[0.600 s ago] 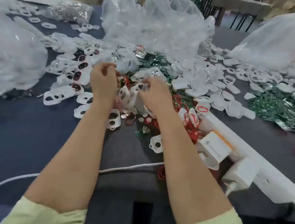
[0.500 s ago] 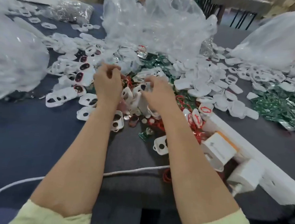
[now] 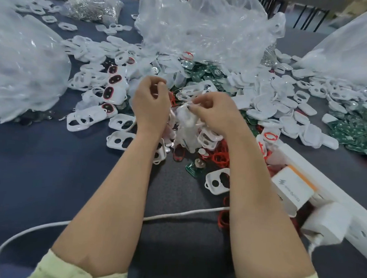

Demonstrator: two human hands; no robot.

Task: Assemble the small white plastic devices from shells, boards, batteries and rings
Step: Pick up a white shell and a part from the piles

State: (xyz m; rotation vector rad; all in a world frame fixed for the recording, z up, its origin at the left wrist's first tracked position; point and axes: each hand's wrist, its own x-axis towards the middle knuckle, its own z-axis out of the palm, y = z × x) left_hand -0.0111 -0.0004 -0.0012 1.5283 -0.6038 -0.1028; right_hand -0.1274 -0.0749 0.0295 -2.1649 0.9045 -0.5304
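palm of left hand [image 3: 151, 103] hidden, white piece [image 3: 186, 120] in right hand [image 3: 217, 113] blurred, power strip [image 3: 340, 196] cropped at right

— What are the hands doing?
— The right hand [image 3: 218, 114] is pinching the top of a small translucent bag [image 3: 185, 126] with curled fingers [image 3: 197, 104]. The left hand [image 3: 150, 104] is hovering just beside it, fingers curled; I can't tell whether it's gripping anything.
— And around them?
— White shells [image 3: 121, 140] are lying scattered over the dark tabletop [image 3: 40, 164], with red rings [image 3: 219, 158] and a green board [image 3: 192, 170] lying near the right forearm. A white cable [image 3: 175, 215] is running under both forearms, and a power strip [image 3: 341, 203] is sitting at the right.
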